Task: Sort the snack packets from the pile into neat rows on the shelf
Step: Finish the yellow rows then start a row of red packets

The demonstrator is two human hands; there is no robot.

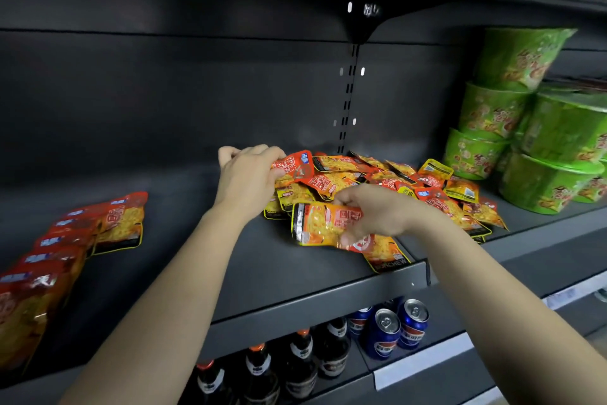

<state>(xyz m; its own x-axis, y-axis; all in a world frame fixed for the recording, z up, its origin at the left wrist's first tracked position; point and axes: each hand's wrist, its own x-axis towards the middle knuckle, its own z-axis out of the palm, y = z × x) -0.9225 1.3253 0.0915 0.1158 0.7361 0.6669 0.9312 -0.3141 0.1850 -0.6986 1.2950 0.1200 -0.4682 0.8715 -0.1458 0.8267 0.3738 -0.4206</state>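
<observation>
At the left of the shelf (pixel 295 293), the laid row (pixel 65 240) overlaps, running front to back. The left hand (pixel 246 174) curls its fingers on a red packet (pixel 295 164) at the edge of the pile (pixel 410 184). The right hand (pixel 371 210) pinches an orange packet (pixel 322 224), long axis crosswise, sealed end leftward. The packets look light, limp and slick, so a stiffer seam edge probably gives the surest hold.

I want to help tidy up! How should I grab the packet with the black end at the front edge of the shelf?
Pinch the packet by its black end, coming from the front. It lies flat with that end free at the shelf lip, nearest you. Its far end is tucked under the right hand, which holds another packet.
</observation>
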